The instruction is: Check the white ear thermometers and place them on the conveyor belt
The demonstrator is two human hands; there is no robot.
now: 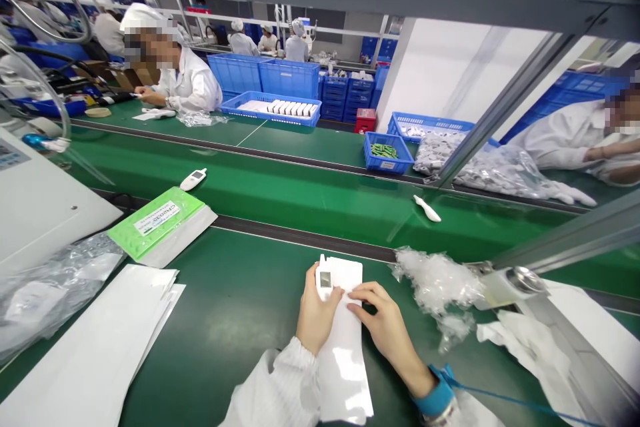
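Note:
My left hand is closed around a white handheld device with a small grey screen, its narrow tip pointing away from me. Under it lies a long stack of white glossy sheets on the green bench. My right hand is over the right edge of these sheets, close to the device. Its thumb and forefinger are bent toward each other in a pinch at the sheet; anything between them is too small to make out. A blue wrist band with a cord is on the right wrist.
White paper sheets and a green package lie left. Crumpled clear plastic and a metal post stand right. Beyond, a green conveyor belt carries white devices. Co-workers sit across, near blue crates.

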